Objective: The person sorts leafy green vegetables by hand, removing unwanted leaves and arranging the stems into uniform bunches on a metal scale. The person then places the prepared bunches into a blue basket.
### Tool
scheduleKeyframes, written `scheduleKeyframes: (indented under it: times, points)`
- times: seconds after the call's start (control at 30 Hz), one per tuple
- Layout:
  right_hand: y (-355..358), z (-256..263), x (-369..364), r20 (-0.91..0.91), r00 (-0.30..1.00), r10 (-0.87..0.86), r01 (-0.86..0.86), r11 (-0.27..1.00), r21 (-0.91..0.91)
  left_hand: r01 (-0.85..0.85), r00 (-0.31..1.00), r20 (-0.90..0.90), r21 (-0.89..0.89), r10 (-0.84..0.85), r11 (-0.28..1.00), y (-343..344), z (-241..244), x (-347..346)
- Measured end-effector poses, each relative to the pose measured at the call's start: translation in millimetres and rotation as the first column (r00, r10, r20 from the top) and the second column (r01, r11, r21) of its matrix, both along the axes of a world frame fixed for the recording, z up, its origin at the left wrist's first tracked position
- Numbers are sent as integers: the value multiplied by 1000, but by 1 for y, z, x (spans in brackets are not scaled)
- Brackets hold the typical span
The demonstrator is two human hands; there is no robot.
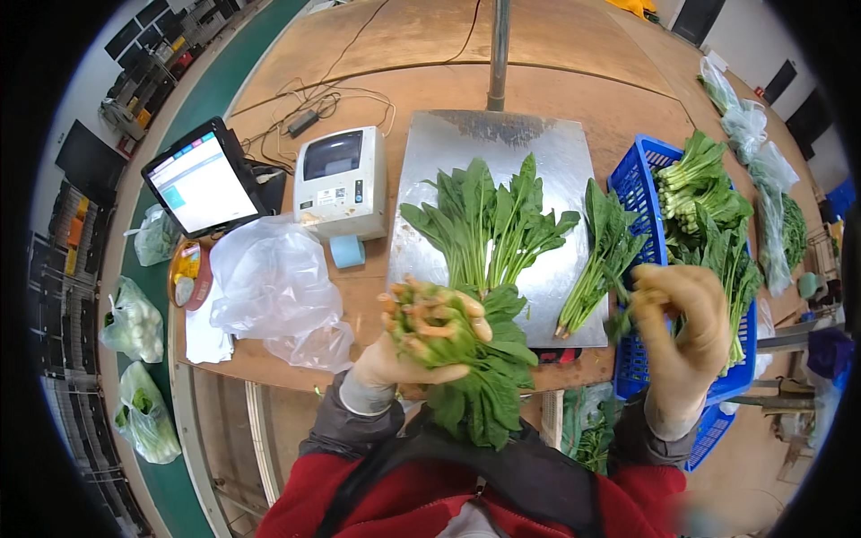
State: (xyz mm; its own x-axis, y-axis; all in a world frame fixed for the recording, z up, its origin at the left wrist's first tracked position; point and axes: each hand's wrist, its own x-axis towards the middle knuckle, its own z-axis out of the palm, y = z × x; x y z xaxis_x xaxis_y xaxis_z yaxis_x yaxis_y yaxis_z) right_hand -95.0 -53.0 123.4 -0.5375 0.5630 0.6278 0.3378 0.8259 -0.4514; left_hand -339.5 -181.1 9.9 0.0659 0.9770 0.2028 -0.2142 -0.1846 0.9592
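My gloved left hand (387, 366) is closed around a bunch of leafy greens, likely spinach (494, 387), with the root ends up and the leaves hanging towards me. My right hand (683, 329), gloved too, is raised at the near side of a blue plastic crate (638, 202); its fingers are bent, and some green leaf shows beside the fingertips. Whether it grips that leaf I cannot tell. Beyond my left hand, loose greens (477, 222) lie on the metal scale plate (430, 144). A smaller bunch (588, 269) rests on the plate's right edge.
More greens (706, 181) fill the crate. Left of the scale stand a label printer (343, 178) and a touch screen (202, 181). Clear plastic bags (276, 282) lie before them, beside a round container (190, 274). A metal post (498, 54) rises behind the plate. Bagged vegetables (134, 323) sit far left.
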Motion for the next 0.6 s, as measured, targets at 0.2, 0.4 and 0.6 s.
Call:
scheduleKeyframes:
  times: [0.2,0.4,0.6]
  points:
    - [-47,-5,-56,9,972,233,-219,926,-307,69,919,-384,-60,-87,996,-1,-14,7]
    - [-44,-13,-56,60,946,320,-285,904,-319,157,869,-483,67,-105,985,-13,-28,0]
    - [-52,-27,-60,-28,937,348,-340,893,-296,143,925,-375,177,-67,974,-11,-24,12]
